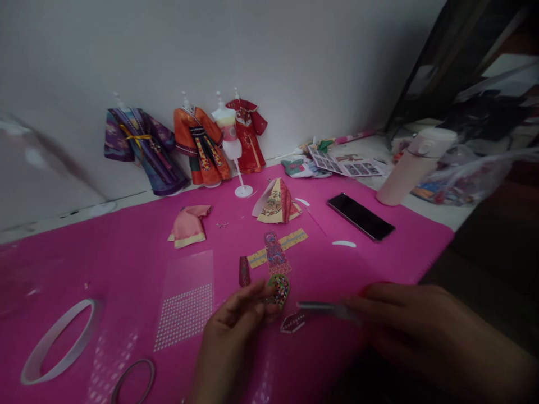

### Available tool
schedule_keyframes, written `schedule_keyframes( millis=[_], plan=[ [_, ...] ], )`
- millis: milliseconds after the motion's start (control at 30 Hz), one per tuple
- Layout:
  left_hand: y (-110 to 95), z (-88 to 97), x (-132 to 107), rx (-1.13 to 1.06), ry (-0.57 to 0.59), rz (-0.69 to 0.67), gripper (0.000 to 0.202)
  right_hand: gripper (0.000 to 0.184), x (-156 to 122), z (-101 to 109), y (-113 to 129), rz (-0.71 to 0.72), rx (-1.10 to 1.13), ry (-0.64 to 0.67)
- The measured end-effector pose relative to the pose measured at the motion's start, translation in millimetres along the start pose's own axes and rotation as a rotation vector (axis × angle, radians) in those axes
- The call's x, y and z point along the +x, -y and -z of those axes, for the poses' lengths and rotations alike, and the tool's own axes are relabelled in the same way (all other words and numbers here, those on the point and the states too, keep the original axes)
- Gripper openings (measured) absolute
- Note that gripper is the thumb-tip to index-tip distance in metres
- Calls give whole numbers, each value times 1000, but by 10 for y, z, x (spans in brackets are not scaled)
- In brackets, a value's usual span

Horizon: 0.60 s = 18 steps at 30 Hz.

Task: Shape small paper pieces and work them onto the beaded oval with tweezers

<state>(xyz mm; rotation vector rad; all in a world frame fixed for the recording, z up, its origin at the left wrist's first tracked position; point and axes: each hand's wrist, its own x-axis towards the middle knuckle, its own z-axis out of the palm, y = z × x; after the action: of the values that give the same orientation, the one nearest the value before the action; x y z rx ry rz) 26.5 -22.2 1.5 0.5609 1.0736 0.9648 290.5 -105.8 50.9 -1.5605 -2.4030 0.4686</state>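
My left hand [229, 336] pinches a small green, bead-patterned paper piece [278, 289] just above the pink mat [357, 264]. My right hand [421, 331] is closed on slim grey tweezers [324, 308] whose tip points left toward that piece. A small dark red paper piece with a white edge [293, 322] lies on the mat just under the tweezers' tip. Beyond my fingers lie a patterned cross-shaped paper cut-out [275, 252] and a narrow dark red strip [245, 271].
Paper costumes stand along the wall: purple [141, 147], orange [200, 145], red [248, 132], and a white mannequin stand [233, 148]. On the mat lie a phone [360, 216], a dotted sticker sheet [185, 306], tape rings [56, 342], a folded pink garment [188, 225]. A pale bottle [415, 165] stands right.
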Motion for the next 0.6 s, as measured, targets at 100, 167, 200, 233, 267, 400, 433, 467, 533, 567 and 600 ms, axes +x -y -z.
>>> schedule_keyframes(
  millis=[100,167,200,233,267,400,433,467,533,567,600],
  plan=[
    [-43,20,43,87,-34,-91,45,43,10,-1,4,19,-11,-26],
    [-47,51,79,144,-39,-157,44,45,14,-9,5,39,-12,-54],
    [-47,67,94,168,-38,-185,43,45,15,-13,3,44,-8,-57],
    [-47,80,107,187,-38,-207,42,44,15,-16,-1,54,-1,-53],
    [-48,88,115,203,-38,-223,40,43,15,-19,-5,58,5,-44],
    [-66,84,128,243,-42,-247,33,47,26,-38,-24,37,-1,-8],
    [-68,80,133,246,-37,-253,32,49,30,-45,-30,27,-3,0],
    [-68,78,141,245,-31,-259,30,51,32,-53,-36,19,-4,4],
    [-59,79,165,240,-22,-273,29,51,32,-66,-51,19,-3,5],
    [-53,82,177,241,-22,-281,28,50,29,-68,-58,8,-1,9],
    [-47,83,188,245,-26,-291,28,49,25,-67,-61,1,3,15]
  ],
)
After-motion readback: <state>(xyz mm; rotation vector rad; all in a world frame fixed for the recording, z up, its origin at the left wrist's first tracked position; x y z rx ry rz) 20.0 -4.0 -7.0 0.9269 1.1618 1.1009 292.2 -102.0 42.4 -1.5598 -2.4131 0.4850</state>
